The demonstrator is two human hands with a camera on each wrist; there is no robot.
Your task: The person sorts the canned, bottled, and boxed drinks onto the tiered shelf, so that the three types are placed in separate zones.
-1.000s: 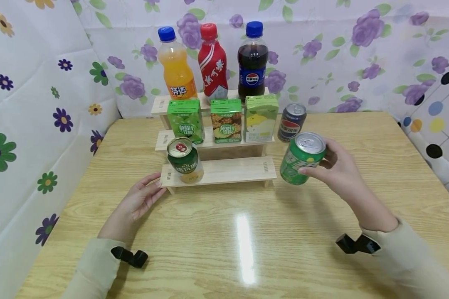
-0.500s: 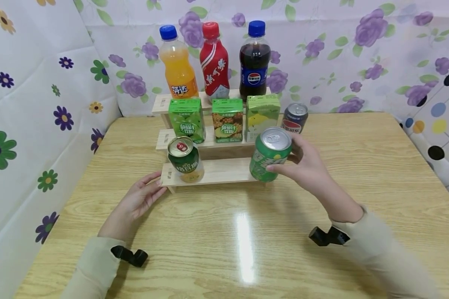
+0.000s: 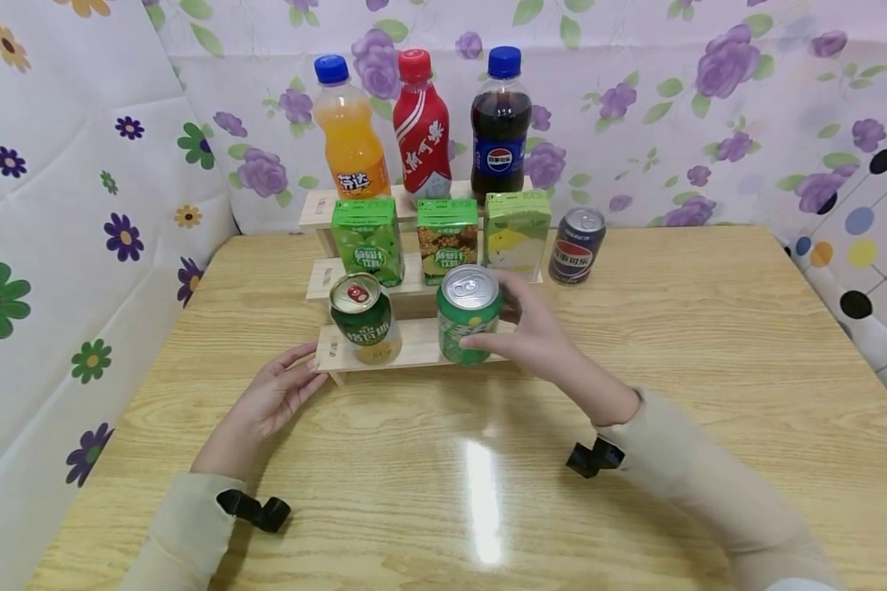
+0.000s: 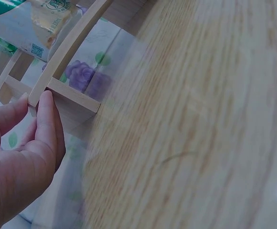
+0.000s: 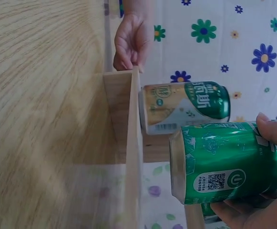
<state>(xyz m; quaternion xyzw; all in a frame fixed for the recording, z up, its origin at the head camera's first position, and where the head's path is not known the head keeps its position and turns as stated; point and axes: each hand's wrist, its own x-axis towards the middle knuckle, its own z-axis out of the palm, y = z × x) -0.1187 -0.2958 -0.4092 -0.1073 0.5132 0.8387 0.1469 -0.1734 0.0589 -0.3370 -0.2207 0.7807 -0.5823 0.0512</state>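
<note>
My right hand (image 3: 535,336) grips a green soda can (image 3: 467,324) with a silver top, thumb on its front. In the right wrist view the can's base (image 5: 177,167) is apart from the lowest board. On the left of that tier stands a dark green and beige can (image 3: 365,320), upright. At the left end of the three-tier wooden display rack (image 3: 421,341), my left hand (image 3: 281,394) pinches the board's end between thumb and fingers, as the left wrist view (image 4: 28,148) shows.
Behind on the middle tier are a grape juice box (image 3: 369,242), a pineapple one (image 3: 448,242) and a pear one (image 3: 516,238). The top tier bears orange (image 3: 355,148), red (image 3: 422,139) and dark cola (image 3: 500,144) bottles. A dark blue can (image 3: 576,246) stands right of the rack.
My right hand has carried the green soda can leftward, from right of the rack to over the middle of the lowest tier. The left hand stays on the rack's end.
</note>
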